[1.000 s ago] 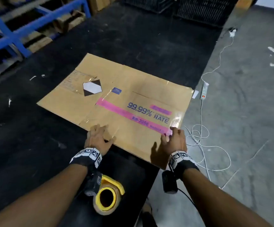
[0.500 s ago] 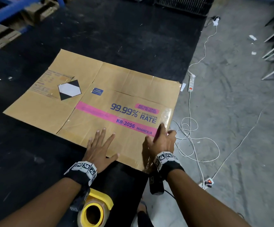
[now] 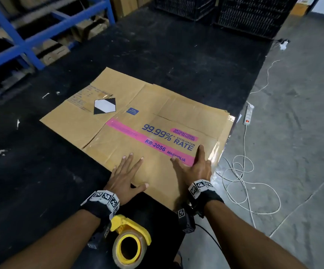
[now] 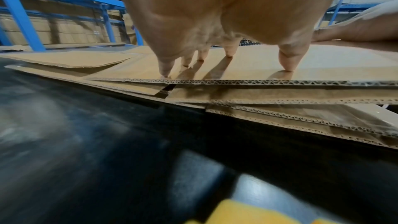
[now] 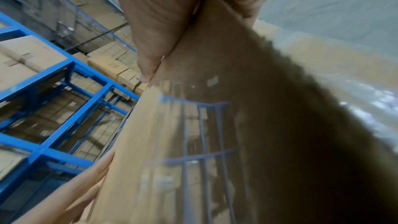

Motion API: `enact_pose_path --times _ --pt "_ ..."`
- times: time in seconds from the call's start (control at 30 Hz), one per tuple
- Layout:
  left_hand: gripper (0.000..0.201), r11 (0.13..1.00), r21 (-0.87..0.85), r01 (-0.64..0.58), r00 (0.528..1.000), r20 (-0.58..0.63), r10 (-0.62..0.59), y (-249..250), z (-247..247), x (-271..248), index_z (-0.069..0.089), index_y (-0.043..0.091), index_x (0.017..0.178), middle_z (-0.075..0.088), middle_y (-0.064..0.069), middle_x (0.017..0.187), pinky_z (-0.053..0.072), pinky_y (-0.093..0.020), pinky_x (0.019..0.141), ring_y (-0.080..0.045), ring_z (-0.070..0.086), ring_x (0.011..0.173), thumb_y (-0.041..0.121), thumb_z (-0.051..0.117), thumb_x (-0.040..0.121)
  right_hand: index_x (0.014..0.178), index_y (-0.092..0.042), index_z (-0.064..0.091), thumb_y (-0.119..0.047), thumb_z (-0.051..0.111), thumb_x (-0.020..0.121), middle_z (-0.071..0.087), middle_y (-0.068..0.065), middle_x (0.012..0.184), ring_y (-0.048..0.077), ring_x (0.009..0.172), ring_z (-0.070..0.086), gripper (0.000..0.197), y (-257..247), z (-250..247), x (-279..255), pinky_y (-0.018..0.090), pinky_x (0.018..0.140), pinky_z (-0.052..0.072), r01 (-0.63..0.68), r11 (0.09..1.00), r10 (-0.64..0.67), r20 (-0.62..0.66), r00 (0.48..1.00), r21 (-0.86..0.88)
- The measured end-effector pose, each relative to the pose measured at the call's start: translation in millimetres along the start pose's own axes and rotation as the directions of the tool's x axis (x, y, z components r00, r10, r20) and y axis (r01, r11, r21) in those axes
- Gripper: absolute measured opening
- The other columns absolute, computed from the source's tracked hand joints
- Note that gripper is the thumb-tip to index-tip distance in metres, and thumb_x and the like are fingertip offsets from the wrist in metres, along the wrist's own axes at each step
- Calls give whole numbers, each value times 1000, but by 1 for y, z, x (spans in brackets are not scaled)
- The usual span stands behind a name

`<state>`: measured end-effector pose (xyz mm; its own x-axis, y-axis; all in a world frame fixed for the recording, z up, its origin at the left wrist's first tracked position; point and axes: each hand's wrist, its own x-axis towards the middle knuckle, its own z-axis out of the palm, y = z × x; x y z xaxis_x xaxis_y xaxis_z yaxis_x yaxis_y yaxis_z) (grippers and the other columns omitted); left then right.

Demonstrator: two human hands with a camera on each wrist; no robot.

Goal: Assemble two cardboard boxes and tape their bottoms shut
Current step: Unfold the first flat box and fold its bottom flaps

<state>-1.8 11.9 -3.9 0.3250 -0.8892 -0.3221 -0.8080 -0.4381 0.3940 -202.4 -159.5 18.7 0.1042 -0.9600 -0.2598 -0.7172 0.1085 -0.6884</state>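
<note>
Lying flat near the bench's (image 3: 176, 55) right edge, the flattened cardboard box (image 3: 138, 136) sits on top of at least one more flattened sheet, whose corrugated edges show stacked beneath it in the left wrist view (image 4: 301, 120). Its right end overhangs the bench's right edge, and its near corner reaches toward the front edge. A pink band with "99.99% RATE" crosses the top panel, and a black-and-white diamond label (image 3: 104, 106) sits on the panel to the left.

The left hand (image 3: 125, 176) lies palm down on the near part of the top panel, fingers straight and spread, the tips pressing the cardboard. The right hand (image 3: 195, 166) is at the box's right end: the forefinger and thumb lie apart on top, and the right wrist view shows a fold of cardboard (image 5: 215, 91) clamped between thumb and fingers.

A yellow tape dispenser (image 3: 130, 243) with a roll of tape stands at the bench's front edge, just under the left forearm. On the floor to the right lie a white power strip (image 3: 248, 114) and a loose coil of white cable (image 3: 240, 171). Blue racking (image 3: 27, 45) with cartons stands beyond the bench's far left corner.
</note>
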Motion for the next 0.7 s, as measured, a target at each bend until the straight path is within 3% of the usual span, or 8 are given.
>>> enact_pose_path --times 0.13,0.27,0.33,0.4,0.53,0.7 --pt "93 999 -24 42 998 -47 -43 -22 -14 -27 -2 55 158 -19 13 170 1 -46 127 -12 -18 157 82 43 82 137 -41 36 -80 71 54 56 3 92 24 82 56 98 -26 22 -14 35 71 55 143 989 -142 -39 989 32" --pt "90 991 -68 118 987 -103 -125 -53 -18 -71 -1 57 157 -19 14 169 4 -45 128 -11 -19 156 80 44 84 128 -38 37 -82 70 53 67 6 99 35 90 60 94 -56 44 -19 39 77 54 311 950 -300 194 934 -27" --pt "88 983 -83 162 976 -132 -172 -69 -20 -101 -4 60 156 -19 13 170 5 -46 128 -12 -18 157 79 45 85 133 -31 33 -85 67 51 66 18 108 43 99 59 104 -73 60 -27 42 81 50 401 915 -362 341 868 -51" --pt "88 970 -108 219 960 -155 -234 -84 -18 -134 -6 62 154 -20 13 170 6 -46 128 -12 -19 157 79 45 85 138 -29 28 -92 62 48 65 21 115 47 103 59 114 -91 83 -41 46 82 51 505 860 -428 441 788 -67" --pt "91 924 -165 345 909 -187 -373 -108 -5 -206 -7 61 155 -26 12 168 5 -49 129 -15 -20 157 79 47 84 149 -29 18 -78 68 67 61 12 124 42 106 54 108 -124 135 -83 44 86 45 681 727 -504 604 617 -88" --pt "111 836 -144 530 808 -211 -549 -125 26 -294 -18 56 154 -39 9 163 -5 -50 125 -21 -31 153 86 54 75 151 -45 7 -98 57 53 63 4 124 32 114 62 122 -149 206 -135 45 99 49 797 602 -477 778 410 -51"
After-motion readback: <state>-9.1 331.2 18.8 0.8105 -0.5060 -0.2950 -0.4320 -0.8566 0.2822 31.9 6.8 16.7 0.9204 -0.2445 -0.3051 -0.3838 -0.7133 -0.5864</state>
